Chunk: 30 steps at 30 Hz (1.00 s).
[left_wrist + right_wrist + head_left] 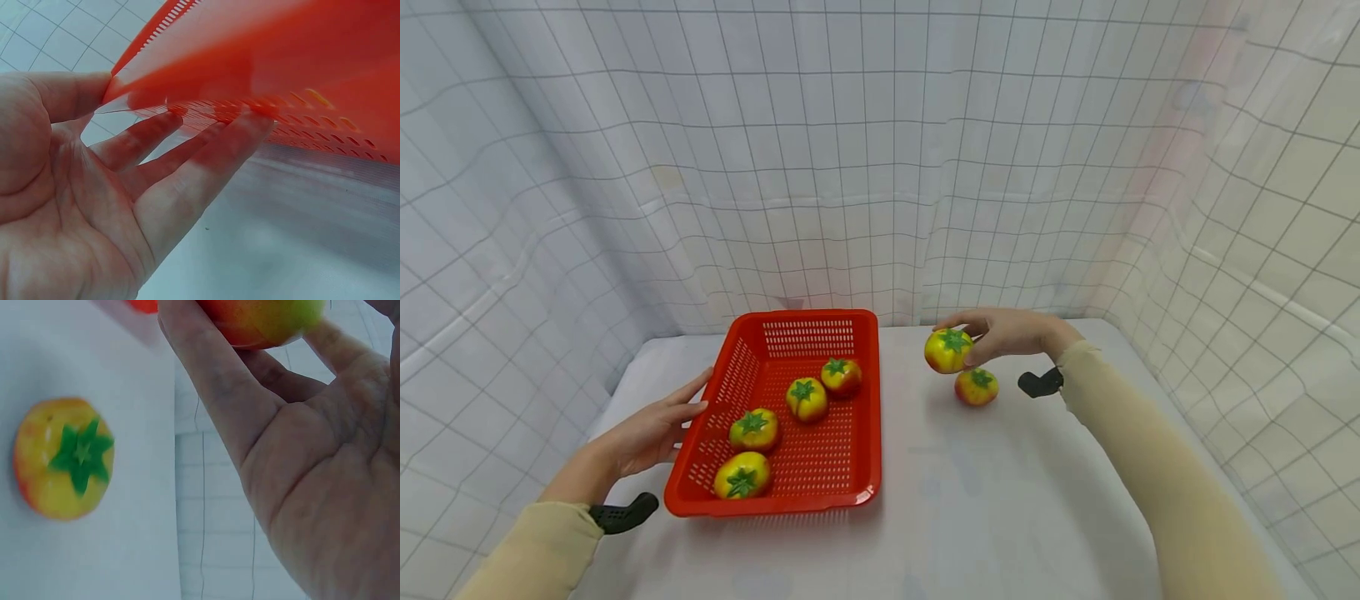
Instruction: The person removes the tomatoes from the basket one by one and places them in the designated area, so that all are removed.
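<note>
My left hand (643, 433) grips the left side of a red plastic basket (868, 417). In the left wrist view its thumb is at the rim and its fingers (212, 153) reach against the slotted wall. Inside the basket lie several yellow-red tomatoes, one (743, 475) at the near left corner and another (841, 377) toward the right wall. To the right of the basket, my right hand (1003, 332) holds a tomato (947, 350) with a green star-shaped top between thumb and fingers. A similar tomato (62, 459) sits on the table just below that hand.
A white table (1000, 500) carries the basket and the loose tomato. White curtains with a grey grid (895, 167) hang behind it and along both sides. Dark wrist straps (1041, 383) stick out near each sleeve.
</note>
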{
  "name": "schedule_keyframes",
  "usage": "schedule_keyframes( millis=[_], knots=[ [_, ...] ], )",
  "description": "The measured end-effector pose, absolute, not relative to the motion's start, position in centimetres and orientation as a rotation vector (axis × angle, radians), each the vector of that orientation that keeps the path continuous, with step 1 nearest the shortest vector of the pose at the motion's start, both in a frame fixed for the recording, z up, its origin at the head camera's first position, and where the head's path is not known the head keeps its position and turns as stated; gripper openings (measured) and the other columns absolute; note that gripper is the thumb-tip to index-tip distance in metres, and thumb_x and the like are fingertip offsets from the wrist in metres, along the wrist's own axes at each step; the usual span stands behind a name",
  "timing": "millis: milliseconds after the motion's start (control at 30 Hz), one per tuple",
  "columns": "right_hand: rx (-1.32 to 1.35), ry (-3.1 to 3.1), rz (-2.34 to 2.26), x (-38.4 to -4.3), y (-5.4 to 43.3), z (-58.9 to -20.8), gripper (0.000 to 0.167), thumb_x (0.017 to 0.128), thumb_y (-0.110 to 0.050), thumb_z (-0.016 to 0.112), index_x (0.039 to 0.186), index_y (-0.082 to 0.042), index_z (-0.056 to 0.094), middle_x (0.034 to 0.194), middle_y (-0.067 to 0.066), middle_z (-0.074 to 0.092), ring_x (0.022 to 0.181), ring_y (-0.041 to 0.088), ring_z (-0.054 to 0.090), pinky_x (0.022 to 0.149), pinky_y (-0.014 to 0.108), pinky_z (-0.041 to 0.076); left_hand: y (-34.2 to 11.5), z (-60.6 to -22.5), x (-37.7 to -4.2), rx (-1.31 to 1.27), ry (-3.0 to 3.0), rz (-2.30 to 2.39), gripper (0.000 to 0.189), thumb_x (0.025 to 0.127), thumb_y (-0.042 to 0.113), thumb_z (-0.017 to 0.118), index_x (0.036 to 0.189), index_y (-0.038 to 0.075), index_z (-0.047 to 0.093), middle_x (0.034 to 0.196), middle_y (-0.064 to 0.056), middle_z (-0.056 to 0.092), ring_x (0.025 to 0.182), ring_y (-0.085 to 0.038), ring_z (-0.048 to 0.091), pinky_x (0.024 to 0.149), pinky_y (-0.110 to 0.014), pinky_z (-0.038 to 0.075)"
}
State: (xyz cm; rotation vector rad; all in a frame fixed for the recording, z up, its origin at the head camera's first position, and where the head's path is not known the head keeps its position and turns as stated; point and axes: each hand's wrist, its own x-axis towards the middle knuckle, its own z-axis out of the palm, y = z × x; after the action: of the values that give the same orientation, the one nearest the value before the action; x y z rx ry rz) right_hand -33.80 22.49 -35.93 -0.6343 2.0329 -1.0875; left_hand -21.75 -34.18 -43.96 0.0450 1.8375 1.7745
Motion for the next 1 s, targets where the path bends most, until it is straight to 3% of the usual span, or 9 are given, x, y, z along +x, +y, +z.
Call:
schedule_keyframes(
  millis=[267, 633, 1000],
  knots=[
    [-0.513, 2.100, -1.140, -33.6, 26.3, -37.1, 0.063, 0.088, -0.017, 0.076, 0.144, -0.035, 0.054, 0.141, 0.011, 0.053, 0.127, 0.030, 0.056, 0.110, 0.044, 0.043, -34.2, -44.0, -21.8, 0.060, 1.839, 1.770, 0.071, 0.112, 0.032, 0.042, 0.164, 0.037, -0.006, 0.158, -0.016, 0.033, 0.120, -0.028, 0.063, 0.095, -0.057, 0.052],
    [-0.396, 2.109, -1.284, -32.7, 30.4, -38.7, 0.069, 0.091, -0.012, 0.072, 0.152, -0.021, 0.043, 0.144, 0.018, 0.048, 0.124, 0.037, 0.057, 0.106, 0.040, 0.048, -34.3, -44.1, -21.8, 0.070, 1.850, 1.755, 0.071, 0.112, 0.033, 0.041, 0.163, 0.037, -0.008, 0.164, -0.022, 0.017, 0.121, -0.026, 0.062, 0.096, -0.057, 0.052],
    [-0.284, 2.111, -1.395, -32.2, 33.9, -41.6, 0.072, 0.093, -0.008, 0.072, 0.156, -0.010, 0.037, 0.145, 0.025, 0.043, 0.122, 0.034, 0.058, 0.102, 0.038, 0.051, -34.3, -44.1, -21.9, 0.076, 1.837, 1.765, 0.071, 0.112, 0.031, 0.041, 0.163, 0.037, -0.007, 0.159, -0.015, 0.031, 0.121, -0.026, 0.062, 0.096, -0.057, 0.052]
  ],
)
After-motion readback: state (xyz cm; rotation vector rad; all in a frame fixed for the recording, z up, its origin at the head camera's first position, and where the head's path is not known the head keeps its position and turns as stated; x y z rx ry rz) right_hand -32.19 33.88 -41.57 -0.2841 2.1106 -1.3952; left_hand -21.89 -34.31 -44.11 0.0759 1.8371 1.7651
